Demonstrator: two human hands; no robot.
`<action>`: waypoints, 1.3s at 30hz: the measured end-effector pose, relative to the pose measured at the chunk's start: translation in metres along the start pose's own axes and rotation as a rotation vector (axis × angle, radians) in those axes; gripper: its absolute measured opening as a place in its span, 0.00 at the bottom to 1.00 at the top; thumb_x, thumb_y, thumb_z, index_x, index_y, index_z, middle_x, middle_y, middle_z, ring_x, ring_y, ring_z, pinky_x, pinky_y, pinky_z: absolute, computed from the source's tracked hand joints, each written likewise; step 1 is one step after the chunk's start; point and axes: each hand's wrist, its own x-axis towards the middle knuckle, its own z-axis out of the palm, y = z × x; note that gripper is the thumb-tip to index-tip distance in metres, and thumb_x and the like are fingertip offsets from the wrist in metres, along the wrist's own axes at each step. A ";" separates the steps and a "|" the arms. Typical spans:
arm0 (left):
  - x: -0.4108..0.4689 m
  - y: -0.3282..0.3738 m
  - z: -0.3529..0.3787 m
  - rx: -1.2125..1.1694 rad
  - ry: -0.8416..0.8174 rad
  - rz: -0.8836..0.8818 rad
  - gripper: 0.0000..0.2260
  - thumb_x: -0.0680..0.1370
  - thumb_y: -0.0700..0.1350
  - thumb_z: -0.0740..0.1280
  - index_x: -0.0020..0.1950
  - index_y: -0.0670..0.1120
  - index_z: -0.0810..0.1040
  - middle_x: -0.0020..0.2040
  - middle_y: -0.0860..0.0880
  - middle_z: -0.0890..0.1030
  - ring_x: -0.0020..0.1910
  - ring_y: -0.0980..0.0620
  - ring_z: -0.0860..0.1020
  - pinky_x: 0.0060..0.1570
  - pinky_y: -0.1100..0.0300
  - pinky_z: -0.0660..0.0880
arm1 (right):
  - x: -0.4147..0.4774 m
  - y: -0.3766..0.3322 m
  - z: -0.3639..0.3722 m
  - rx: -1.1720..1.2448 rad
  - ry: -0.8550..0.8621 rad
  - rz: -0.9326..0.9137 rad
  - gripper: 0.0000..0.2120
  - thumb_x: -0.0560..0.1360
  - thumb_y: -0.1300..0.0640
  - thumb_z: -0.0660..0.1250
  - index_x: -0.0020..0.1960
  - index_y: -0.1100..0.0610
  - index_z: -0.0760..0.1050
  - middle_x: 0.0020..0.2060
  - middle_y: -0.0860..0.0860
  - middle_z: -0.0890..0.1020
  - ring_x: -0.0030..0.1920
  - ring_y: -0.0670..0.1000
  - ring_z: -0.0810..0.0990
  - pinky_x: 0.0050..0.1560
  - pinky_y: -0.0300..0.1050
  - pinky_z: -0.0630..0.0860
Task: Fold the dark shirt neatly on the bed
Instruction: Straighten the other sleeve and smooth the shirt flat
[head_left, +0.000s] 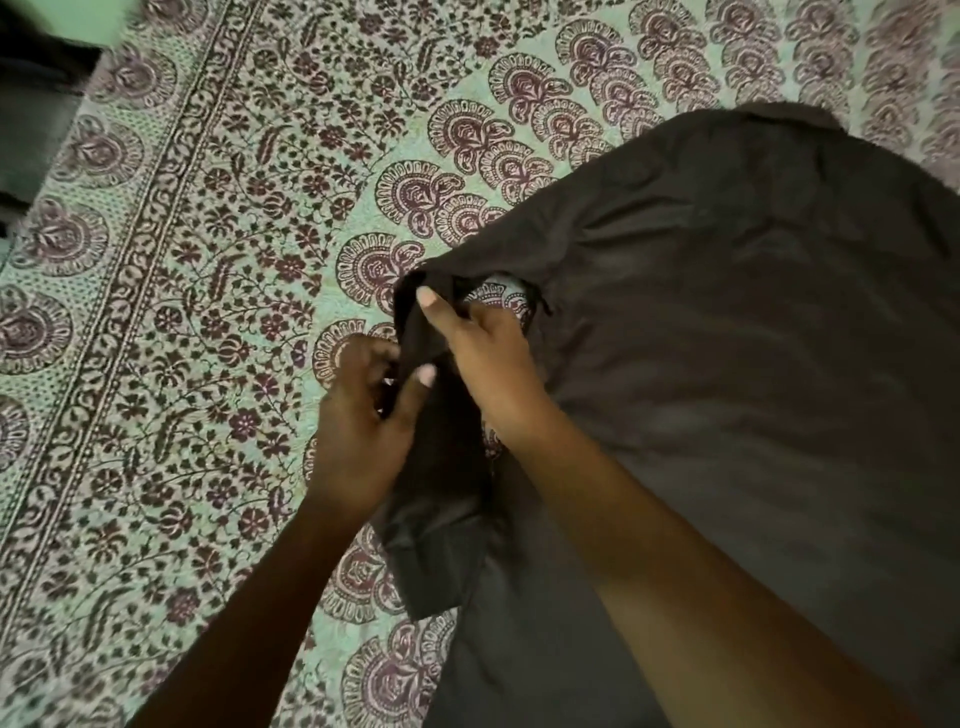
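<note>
Right now the dark shirt (753, 338) lies spread out on the bed. It fills the view from 1 o'clock round to 5 o'clock, and its cloth is mostly flat with a few soft wrinkles. One sleeve (441, 509) sticks out from the shirt near the middle of the view. It runs down toward 6 o'clock, where its end lies on the bed. Both hands are on this sleeve.

The left hand (358, 421) is just to the 9 o'clock side of the sleeve. Its thumb presses on the front of the cloth and its fingers are curled in behind, so it pinches the sleeve's edge. The right hand (488, 358) is just to the 3 o'clock side, on the same bunch of cloth. One fingertip lies on top of the fold and the other fingers are curled round the cloth, so it grips the sleeve too. The two hands are very close together, and the top of the sleeve is bunched up between them.

Just past the right hand, toward 12 o'clock, a little gap between sleeve and shirt shows the bedspread (182, 312). It is pale green with dark purple flowers and round fan shapes, and it covers the bed from 7 o'clock up to 12 o'clock. In the corner at 10 o'clock there is a dark thing (36, 119), too blurry to tell what it is.
</note>
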 end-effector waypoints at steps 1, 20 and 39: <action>-0.001 -0.002 -0.003 -0.023 -0.038 -0.031 0.21 0.76 0.49 0.77 0.62 0.49 0.71 0.51 0.51 0.83 0.47 0.58 0.83 0.44 0.61 0.78 | 0.008 -0.010 0.009 0.130 0.003 0.042 0.16 0.78 0.51 0.73 0.34 0.53 0.76 0.30 0.43 0.81 0.35 0.45 0.81 0.40 0.38 0.74; 0.047 -0.027 -0.106 0.374 -0.239 0.509 0.30 0.74 0.33 0.70 0.75 0.49 0.72 0.62 0.43 0.82 0.48 0.49 0.83 0.45 0.56 0.80 | 0.057 -0.044 0.085 1.214 0.270 0.255 0.20 0.81 0.51 0.53 0.41 0.59 0.77 0.33 0.58 0.79 0.34 0.56 0.78 0.42 0.48 0.74; 0.123 -0.051 -0.103 0.223 -0.405 0.224 0.25 0.78 0.35 0.70 0.73 0.52 0.74 0.68 0.54 0.78 0.68 0.52 0.73 0.64 0.51 0.74 | 0.047 0.004 0.108 0.102 0.662 0.303 0.06 0.70 0.64 0.71 0.40 0.56 0.76 0.36 0.54 0.83 0.40 0.58 0.83 0.42 0.50 0.80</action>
